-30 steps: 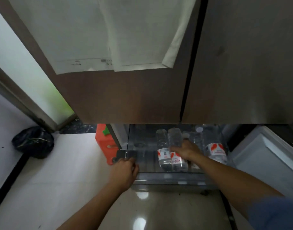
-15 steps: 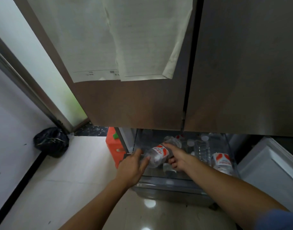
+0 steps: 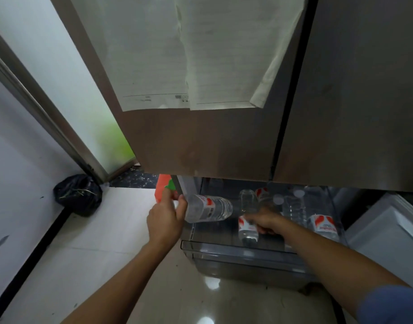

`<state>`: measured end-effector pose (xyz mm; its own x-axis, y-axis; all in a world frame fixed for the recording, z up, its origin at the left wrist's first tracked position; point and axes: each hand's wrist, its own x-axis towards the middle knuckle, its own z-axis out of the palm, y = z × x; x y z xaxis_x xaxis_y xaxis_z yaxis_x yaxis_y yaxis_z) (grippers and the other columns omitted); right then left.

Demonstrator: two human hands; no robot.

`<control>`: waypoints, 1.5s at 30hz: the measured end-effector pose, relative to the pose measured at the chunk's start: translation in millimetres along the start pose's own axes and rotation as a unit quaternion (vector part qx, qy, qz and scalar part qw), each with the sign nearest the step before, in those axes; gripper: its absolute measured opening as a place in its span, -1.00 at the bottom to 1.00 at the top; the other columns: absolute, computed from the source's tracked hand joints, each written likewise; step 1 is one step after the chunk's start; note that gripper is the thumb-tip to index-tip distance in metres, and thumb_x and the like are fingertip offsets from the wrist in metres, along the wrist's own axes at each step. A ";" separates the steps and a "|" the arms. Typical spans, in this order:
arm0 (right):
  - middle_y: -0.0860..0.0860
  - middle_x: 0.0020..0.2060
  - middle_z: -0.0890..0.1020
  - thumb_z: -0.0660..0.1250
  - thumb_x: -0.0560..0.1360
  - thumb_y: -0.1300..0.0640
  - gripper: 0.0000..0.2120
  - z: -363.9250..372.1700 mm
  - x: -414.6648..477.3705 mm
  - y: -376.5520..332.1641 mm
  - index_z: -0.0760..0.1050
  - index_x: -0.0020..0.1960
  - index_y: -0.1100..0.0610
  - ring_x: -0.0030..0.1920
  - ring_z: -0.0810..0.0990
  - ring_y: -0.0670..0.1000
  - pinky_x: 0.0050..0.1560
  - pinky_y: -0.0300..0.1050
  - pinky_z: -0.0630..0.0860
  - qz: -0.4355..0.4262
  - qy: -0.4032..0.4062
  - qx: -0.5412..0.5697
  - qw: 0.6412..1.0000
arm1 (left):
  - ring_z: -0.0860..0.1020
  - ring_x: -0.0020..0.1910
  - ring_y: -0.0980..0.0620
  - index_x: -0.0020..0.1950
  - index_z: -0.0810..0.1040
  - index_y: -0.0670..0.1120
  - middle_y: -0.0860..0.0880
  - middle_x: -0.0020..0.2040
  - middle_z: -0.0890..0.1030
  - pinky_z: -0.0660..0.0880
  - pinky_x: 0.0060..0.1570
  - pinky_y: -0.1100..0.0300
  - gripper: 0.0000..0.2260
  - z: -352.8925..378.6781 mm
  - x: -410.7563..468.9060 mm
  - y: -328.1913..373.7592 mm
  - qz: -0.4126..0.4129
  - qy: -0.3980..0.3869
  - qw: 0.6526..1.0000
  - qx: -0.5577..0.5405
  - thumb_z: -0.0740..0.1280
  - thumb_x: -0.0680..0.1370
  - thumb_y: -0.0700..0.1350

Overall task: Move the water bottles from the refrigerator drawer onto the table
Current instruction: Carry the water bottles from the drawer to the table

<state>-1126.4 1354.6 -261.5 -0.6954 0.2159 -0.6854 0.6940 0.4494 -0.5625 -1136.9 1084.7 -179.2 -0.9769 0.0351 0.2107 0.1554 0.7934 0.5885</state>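
The refrigerator's clear bottom drawer [image 3: 235,247] stands pulled open below the closed steel doors. My left hand [image 3: 164,220] grips a clear water bottle [image 3: 210,208] with a red-and-white label, held sideways above the drawer's left end. My right hand [image 3: 263,222] reaches into the drawer and curls round a second water bottle [image 3: 247,226] that lies lengthwise there. Several more water bottles [image 3: 320,222] lie at the right of the drawer, partly hidden by the doors above. No table is in view.
The steel fridge doors [image 3: 341,113] with paper sheets [image 3: 177,54] taped on fill the upper view. An orange container [image 3: 162,188] stands left of the drawer. A black rubbish bag [image 3: 78,194] sits in the floor corner. A white box [image 3: 387,232] lies at the right. Tiled floor spreads below.
My left hand took over the first bottle, which passed from my right hand and now points sideways. My right hand went back into the drawer and closed on another bottle.
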 end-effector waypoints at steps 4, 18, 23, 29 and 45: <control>0.13 -0.02 0.57 0.51 0.36 -0.15 -0.39 28.2 13.3 2.4 0.43 0.23 0.18 -0.18 0.55 0.08 -0.28 -0.15 0.49 0.076 -0.065 -0.128 0.987 | 0.43 -0.45 -0.01 -0.05 0.33 -0.04 0.02 -0.43 0.41 0.21 -0.46 0.17 -0.83 -20.3 -5.5 -12.0 -0.008 0.012 1.000 0.021 0.18 0.60 0.05; 0.11 -0.03 0.60 0.46 0.41 0.12 -0.65 34.8 -22.5 -1.5 0.49 0.14 0.19 -0.11 0.59 0.06 -0.24 -0.19 0.49 0.067 0.033 0.026 0.997 | 0.49 -0.39 0.04 -0.12 0.34 0.06 0.00 -0.31 0.55 0.50 -0.33 0.08 -0.85 -27.4 -1.0 -41.5 0.085 -0.060 0.995 -0.013 0.21 0.59 0.07; 0.18 0.16 0.59 0.33 0.55 0.00 -0.62 30.8 -38.8 -19.4 0.50 0.24 0.24 0.04 0.59 0.18 0.02 -0.03 0.52 -0.013 0.186 0.128 0.974 | 0.55 -0.30 -0.02 -0.09 0.39 0.02 -0.02 -0.25 0.56 0.58 -0.25 -0.02 -0.78 -23.2 6.4 -39.1 0.123 -0.077 0.989 -0.025 0.15 0.59 0.15; 0.06 -0.35 0.50 0.25 0.58 -0.02 -0.75 23.1 -64.1 -23.7 0.47 0.00 0.19 -0.40 0.46 0.02 -0.44 -0.19 0.37 -0.003 0.232 0.246 0.941 | 0.59 -0.27 -0.05 -0.07 0.38 0.04 -0.04 -0.21 0.60 0.60 -0.25 -0.03 -0.66 -35.1 -1.2 -32.6 0.140 -0.061 0.988 -0.038 0.04 0.52 0.27; 0.13 -0.07 0.65 0.14 0.55 -0.10 -0.68 7.2 -227.6 -14.2 0.54 0.03 0.09 -0.07 0.59 0.18 -0.05 0.08 0.54 -0.302 0.360 -0.053 0.881 | 0.42 -0.37 -0.08 -0.04 0.45 -0.09 -0.07 -0.34 0.47 0.24 -0.34 0.13 -0.80 -133.1 -118.7 18.5 0.083 0.121 0.985 0.087 0.22 0.59 0.03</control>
<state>-976.7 1292.9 -100.8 -0.8967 0.3864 0.2158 0.1626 0.7412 -0.6513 -998.6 1014.3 -89.4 -0.8736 0.0439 0.4846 0.2615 0.8822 0.3915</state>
